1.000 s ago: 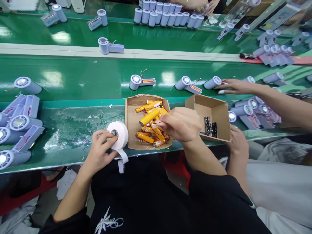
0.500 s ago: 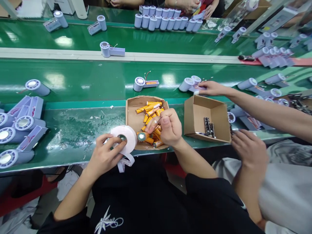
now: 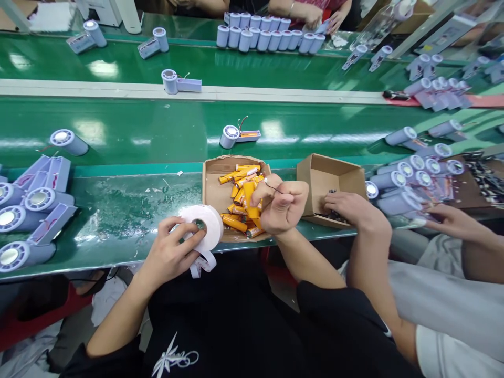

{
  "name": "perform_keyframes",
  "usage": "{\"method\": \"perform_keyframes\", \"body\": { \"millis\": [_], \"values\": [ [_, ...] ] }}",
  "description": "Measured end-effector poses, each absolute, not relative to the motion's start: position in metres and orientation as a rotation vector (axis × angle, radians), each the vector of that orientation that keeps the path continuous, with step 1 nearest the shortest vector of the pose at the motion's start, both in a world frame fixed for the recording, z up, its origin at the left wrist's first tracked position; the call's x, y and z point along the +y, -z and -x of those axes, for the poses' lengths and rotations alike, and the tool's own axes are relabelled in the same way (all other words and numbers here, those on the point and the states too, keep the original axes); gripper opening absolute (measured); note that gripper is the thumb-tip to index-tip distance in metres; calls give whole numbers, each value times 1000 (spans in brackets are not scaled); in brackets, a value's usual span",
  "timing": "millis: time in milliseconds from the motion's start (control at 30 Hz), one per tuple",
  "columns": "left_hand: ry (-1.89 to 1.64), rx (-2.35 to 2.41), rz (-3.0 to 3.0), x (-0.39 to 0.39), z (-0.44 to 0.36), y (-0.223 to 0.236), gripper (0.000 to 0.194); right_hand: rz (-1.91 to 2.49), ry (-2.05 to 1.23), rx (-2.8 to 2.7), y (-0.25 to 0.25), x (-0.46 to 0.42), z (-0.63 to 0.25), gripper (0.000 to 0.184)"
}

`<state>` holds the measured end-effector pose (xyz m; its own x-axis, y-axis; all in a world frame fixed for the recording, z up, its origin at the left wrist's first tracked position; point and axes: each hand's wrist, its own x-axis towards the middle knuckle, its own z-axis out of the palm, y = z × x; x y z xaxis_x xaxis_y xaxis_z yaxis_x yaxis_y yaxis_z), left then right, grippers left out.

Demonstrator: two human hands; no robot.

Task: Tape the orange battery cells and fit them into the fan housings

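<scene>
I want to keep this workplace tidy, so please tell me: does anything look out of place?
Yes, slightly: small white scraps lie loose on the glossy green worktop, left of the brown cardboard box holding orange cylinders; they look like litter.

Nothing can be read, the looping white script (image 3: 186, 359) on the black shirt (image 3: 240, 320) being unclear.

Matt ppr-like tape (image 3: 213, 224), glossy belt (image 3: 165, 128).

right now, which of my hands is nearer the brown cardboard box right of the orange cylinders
Right. Your right hand is just left of that box; your left hand, farther left, holds the white tape roll.
</scene>
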<state>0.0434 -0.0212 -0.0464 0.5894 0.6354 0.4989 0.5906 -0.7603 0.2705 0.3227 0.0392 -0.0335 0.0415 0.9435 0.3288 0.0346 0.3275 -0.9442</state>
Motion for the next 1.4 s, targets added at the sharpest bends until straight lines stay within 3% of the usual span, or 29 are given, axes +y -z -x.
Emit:
{"method": "perform_keyframes", "body": {
  "millis": [233,433,667,833,967,1033,1167,1300,1400],
  "values": [
    [-896,969,-2725,-23,-51,42,43,947,-813,-993,4,29,-300,55],
    [-883,950,-2801,-22,-56,38,52,945,-857,-1087,-4,24,-296,51],
    [-886,911,-3000,-16,-60,26,31,854,-1003,-980,-3,13,-290,48],
    [-837,953,-2982,-16,-55,30,43,883,-1119,-999,15,-1,-285,44],
    [-902,969,-2923,-13,-40,25,56,889,-1164,-1194,14,1,-306,50],
    [-970,931,-3005,-9,-33,15,53,951,-1235,-1489,5,4,-317,55],
    [-1008,777,-3260,1,-32,-8,38,1112,-1153,-1991,-22,9,-330,33],
    [-962,772,-3309,-1,-40,-13,37,1180,-1013,-2116,-44,13,-340,24],
    [-954,802,-3299,-8,-44,-7,36,1206,-1148,-1985,-40,13,-343,30]
  ]
}}
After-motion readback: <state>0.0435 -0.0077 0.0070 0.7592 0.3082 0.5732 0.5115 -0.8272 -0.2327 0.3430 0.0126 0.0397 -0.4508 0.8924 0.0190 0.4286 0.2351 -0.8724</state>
